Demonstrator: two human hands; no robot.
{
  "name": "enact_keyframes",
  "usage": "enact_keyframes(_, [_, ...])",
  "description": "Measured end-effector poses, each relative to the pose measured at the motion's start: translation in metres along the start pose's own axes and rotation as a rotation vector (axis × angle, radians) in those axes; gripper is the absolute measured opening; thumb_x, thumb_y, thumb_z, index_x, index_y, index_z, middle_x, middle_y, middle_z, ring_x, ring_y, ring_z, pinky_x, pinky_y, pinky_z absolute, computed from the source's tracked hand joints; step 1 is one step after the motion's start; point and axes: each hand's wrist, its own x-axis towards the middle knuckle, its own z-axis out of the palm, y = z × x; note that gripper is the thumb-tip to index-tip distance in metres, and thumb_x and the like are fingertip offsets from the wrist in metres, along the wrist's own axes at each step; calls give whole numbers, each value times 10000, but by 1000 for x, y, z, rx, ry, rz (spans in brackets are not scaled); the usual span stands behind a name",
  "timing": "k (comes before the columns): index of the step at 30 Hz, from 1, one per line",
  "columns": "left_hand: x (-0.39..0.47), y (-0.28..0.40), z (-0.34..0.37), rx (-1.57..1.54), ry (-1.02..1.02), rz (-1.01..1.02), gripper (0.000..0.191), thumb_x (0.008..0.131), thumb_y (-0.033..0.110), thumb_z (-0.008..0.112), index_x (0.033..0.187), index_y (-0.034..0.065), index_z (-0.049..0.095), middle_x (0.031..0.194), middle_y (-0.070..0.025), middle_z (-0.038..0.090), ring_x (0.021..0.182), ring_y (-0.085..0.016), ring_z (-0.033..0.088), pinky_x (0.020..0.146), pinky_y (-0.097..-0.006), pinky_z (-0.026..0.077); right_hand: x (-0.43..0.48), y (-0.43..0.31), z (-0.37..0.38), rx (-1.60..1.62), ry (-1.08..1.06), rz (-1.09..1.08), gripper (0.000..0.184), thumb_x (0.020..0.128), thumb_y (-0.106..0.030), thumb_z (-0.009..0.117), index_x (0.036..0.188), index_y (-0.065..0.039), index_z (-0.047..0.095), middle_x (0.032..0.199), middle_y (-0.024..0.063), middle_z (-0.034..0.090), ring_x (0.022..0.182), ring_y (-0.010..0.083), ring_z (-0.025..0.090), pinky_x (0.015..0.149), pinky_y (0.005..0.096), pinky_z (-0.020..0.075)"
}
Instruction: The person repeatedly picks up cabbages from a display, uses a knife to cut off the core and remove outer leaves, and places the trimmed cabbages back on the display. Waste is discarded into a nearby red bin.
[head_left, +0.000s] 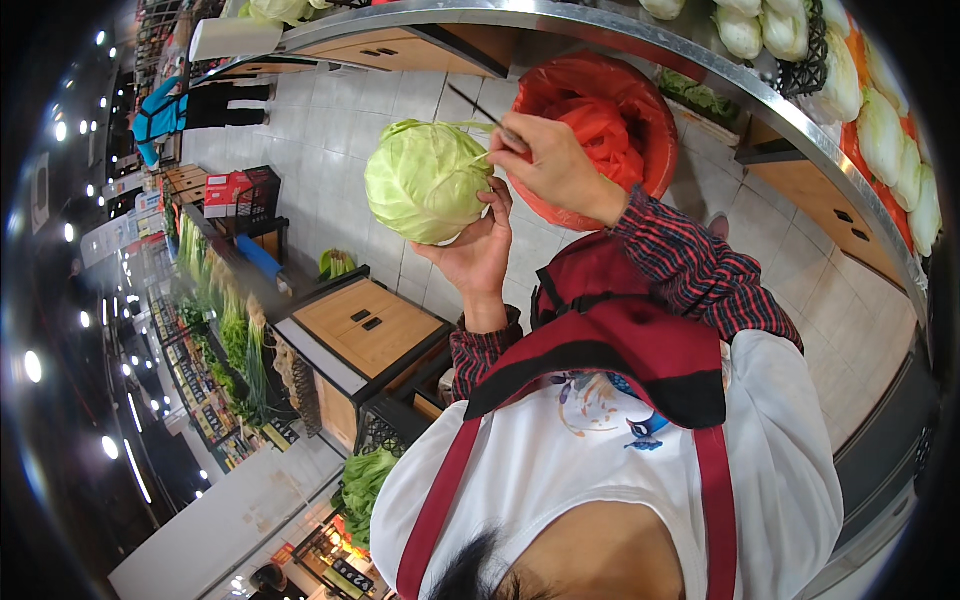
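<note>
A pale green cabbage (424, 180) rests in my left hand (476, 251), whose fingers curl around its lower right side. My right hand (551, 161) grips a knife, its thin dark blade (474, 103) angled up and to the left, clear of the cabbage. Between the right fingers and the cabbage's stem side runs a thin strip of leaf (478, 157). Right behind my right hand stands a red round tub (667, 142) lined with a red plastic bag (600, 127). What lies at the bottom of the tub is hidden by the bag.
A metal-edged counter (622, 16) curves along the top and right, bearing Chinese cabbages (889, 154). Wooden cabinets (367, 322) stand on the left, near a vegetable display (236, 330). A black crate (259, 196) and a person in blue (161, 116) are farther off on the tiled floor (345, 135).
</note>
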Motion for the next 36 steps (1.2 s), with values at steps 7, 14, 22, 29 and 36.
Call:
enact_keyframes(7, [-2, 2, 3, 133, -96, 71, 905, 614, 473, 771, 1343, 67, 419, 1341, -139, 390, 1189, -337, 372, 932, -368, 472, 4, -12, -11, -14, 23, 71, 332, 783, -124, 736, 751, -15, 424, 701, 76, 467, 636, 180, 475, 594, 304, 432])
enact_keyframes(14, [-2, 3, 3, 221, -91, 91, 884, 619, 431, 784, 1337, 59, 425, 1315, -139, 402, 1183, -316, 380, 930, -365, 474, 8, -14, 18, -17, -2, -63, 306, 759, -133, 743, 783, -13, 462, 668, 103, 429, 586, 247, 421, 539, 333, 389])
enact_keyframes(22, [-1, 10, 10, -104, -67, -96, 887, 595, 372, 811, 1329, 53, 429, 1267, -130, 399, 1174, -305, 367, 884, -352, 500, 16, 37, -16, -203, 19, -57, 268, 768, -125, 715, 783, 1, 478, 671, 134, 493, 621, 319, 504, 581, 390, 419])
enact_keyframes(29, [3, 10, -2, -68, -145, -224, 834, 623, 314, 807, 1333, 89, 433, 1287, -127, 381, 1201, -309, 330, 937, -381, 493, 26, 39, -17, 479, 70, 414, 320, 903, -225, 634, 758, -76, 392, 760, -15, 525, 692, 97, 443, 619, 267, 404])
enact_keyframes(36, [4, 26, -24, 258, -214, -208, 829, 735, 376, 754, 1417, 148, 342, 1415, -160, 301, 1256, -413, 272, 1058, -509, 397, 36, 25, -8, 341, -202, 193, 421, 826, -306, 748, 880, -80, 397, 1293, 115, 499, 1183, 174, 477, 950, 327, 429])
